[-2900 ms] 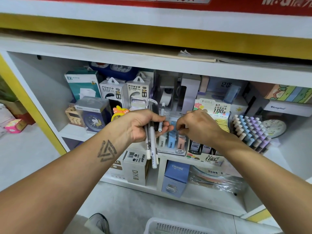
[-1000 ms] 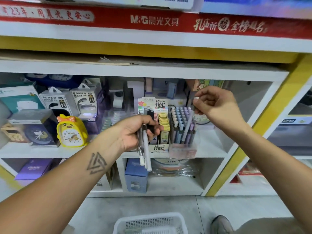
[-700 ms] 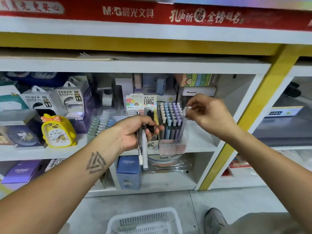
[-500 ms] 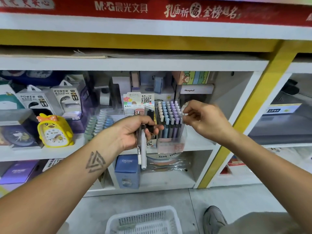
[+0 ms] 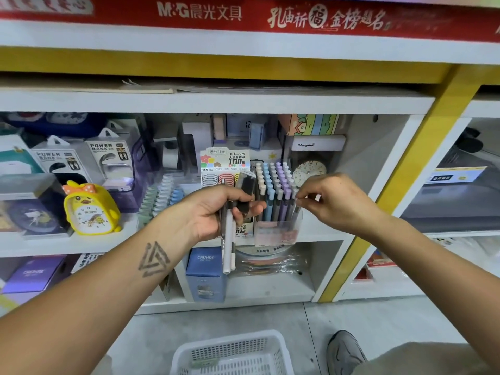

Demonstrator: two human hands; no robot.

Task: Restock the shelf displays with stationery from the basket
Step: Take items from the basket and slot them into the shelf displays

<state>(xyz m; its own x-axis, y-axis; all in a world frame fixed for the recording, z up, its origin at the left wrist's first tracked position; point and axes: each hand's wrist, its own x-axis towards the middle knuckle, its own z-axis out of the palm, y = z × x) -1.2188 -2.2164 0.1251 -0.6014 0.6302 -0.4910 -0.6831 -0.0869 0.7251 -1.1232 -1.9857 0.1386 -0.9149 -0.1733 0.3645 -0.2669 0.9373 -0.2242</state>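
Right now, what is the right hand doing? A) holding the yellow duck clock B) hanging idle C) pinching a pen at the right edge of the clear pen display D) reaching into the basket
C: the right hand pinches the top of a pen standing at the right edge of the clear pen display, while the left hand grips a bundle of pens; the basket sits on the floor below.
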